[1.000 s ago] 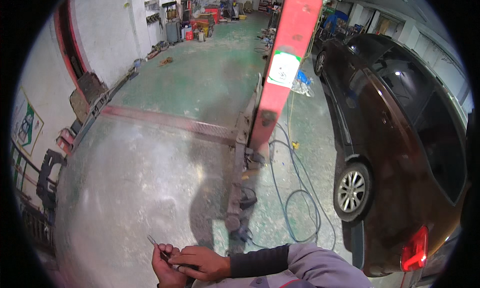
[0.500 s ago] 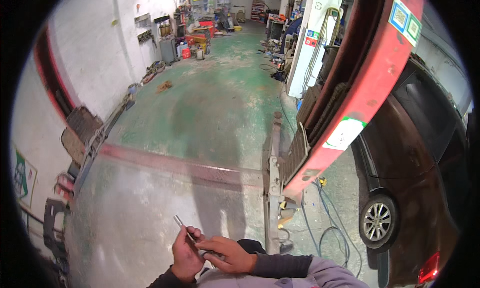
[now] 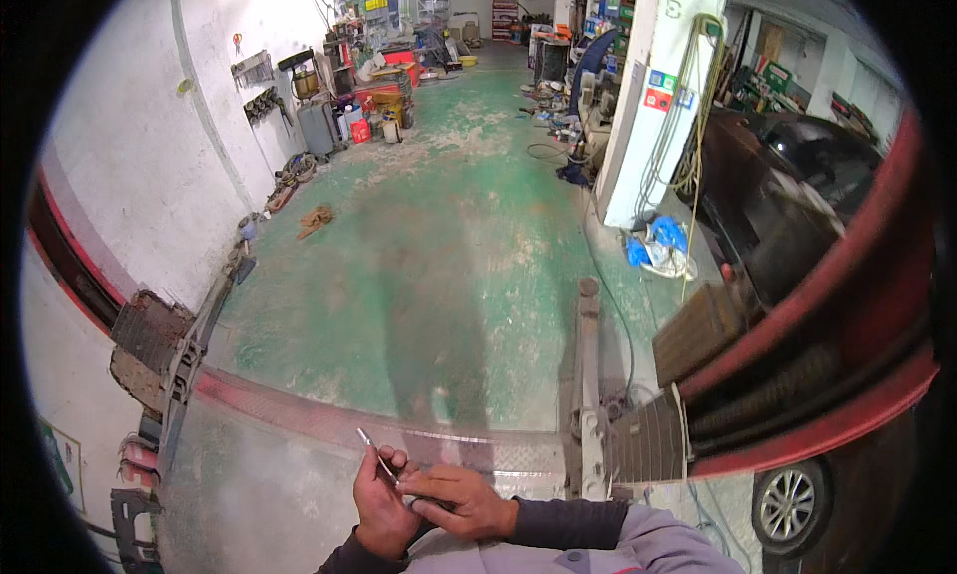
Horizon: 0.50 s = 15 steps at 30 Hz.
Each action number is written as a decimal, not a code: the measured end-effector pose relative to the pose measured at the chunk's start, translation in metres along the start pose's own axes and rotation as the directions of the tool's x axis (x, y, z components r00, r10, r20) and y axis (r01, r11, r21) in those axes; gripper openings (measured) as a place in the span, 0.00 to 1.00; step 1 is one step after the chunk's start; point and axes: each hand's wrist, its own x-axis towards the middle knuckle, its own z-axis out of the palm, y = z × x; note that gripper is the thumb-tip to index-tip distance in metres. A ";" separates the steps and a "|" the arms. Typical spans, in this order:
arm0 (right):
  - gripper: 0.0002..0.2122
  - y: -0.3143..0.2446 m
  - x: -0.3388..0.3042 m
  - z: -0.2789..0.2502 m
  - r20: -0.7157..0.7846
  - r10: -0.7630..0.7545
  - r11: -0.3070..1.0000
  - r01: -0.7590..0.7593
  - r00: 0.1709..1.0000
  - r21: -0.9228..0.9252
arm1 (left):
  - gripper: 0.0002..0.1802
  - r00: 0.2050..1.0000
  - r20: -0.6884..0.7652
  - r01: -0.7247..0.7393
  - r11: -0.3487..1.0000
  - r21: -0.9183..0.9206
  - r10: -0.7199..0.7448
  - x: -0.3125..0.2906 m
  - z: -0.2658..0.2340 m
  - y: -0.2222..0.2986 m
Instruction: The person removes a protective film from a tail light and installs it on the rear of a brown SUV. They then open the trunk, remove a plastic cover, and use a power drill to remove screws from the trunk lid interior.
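Observation:
A slim silver metal rod with a thicker, socket-like end rises past the thumb of my left hand. The fingers of that hand are curled round it, palm turned up. From the right, my right hand lies against the left one, its fingers closed at the lower part of the same rod. Its lower end is hidden between the two hands, so the exact kind of tool cannot be made out. Both hands are close to my body, low in the view.
A red ridged strip crosses the floor ahead. A grey lift arm extends at right beside a red post; another lift arm is at left. A hose, brown rag, white pillar and dark car are around.
My view has swung to the right and come up, so the red post and car shift rightward and down. Both hands keep their grip on the rod.

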 end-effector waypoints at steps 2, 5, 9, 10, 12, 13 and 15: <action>0.15 0.029 0.045 -0.037 0.030 0.042 0.998 -0.041 0.999 -0.052 | 0.18 0.998 0.047 0.042 0.998 -0.050 -0.040 0.061 0.032 0.011; 0.15 0.092 0.111 -0.084 -0.072 0.007 1.000 -0.009 0.997 -0.018 | 0.20 0.985 0.101 0.148 0.985 -0.090 -0.139 0.169 0.073 0.015; 0.15 0.186 0.205 -0.159 -0.153 0.077 0.990 -0.094 0.985 -0.104 | 0.20 0.959 0.127 0.254 0.967 0.021 -0.255 0.328 0.133 0.029; 0.15 0.207 0.234 -0.180 -0.173 0.090 0.983 -0.115 0.981 -0.141 | 0.19 0.957 0.114 0.259 0.963 0.079 -0.267 0.368 0.155 0.034; 0.16 0.247 0.301 -0.228 -0.220 0.077 0.973 -0.121 0.973 -0.198 | 0.19 0.946 0.125 0.286 0.952 0.104 -0.298 0.449 0.211 0.048; 0.16 0.262 0.328 -0.246 -0.240 0.094 0.968 -0.145 0.966 -0.206 | 0.19 0.934 0.149 0.307 0.944 0.124 -0.324 0.483 0.234 0.055; 0.17 0.288 0.378 -0.287 -0.249 0.108 0.958 -0.168 0.962 -0.232 | 0.19 0.900 0.174 0.371 0.912 0.174 -0.399 0.544 0.279 0.067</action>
